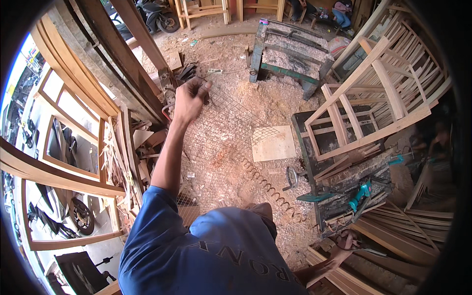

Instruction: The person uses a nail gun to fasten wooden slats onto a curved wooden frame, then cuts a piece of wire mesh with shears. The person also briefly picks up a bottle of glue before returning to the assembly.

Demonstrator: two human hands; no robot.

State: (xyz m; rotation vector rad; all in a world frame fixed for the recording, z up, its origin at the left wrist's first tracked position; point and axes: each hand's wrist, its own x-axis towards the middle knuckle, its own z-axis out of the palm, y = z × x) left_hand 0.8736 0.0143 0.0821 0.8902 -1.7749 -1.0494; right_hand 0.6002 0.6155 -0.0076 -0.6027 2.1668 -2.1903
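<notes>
My left hand (193,98) is stretched forward, its fingers closed on the edge of a thin wire mesh sheet (231,118). The mesh hangs over the shavings-covered floor, and its lower part drops behind my left arm and body. Far out on the right, my right hand (347,241) is closed around a hand tool with a narrow grey metal end (374,252); its exact kind is too small to make out. Beneath the mesh's right side lies a pale square board (273,143). A dark coiled hose (265,183) runs across the shavings next to it.
A workbench (319,196) on the right carries a wooden frame (373,137), a teal power tool (360,195) and clamps. A green metal stand (290,71) is ahead. Window frames (73,241) and scrap wood line the left. Two people (342,14) sit at the far back.
</notes>
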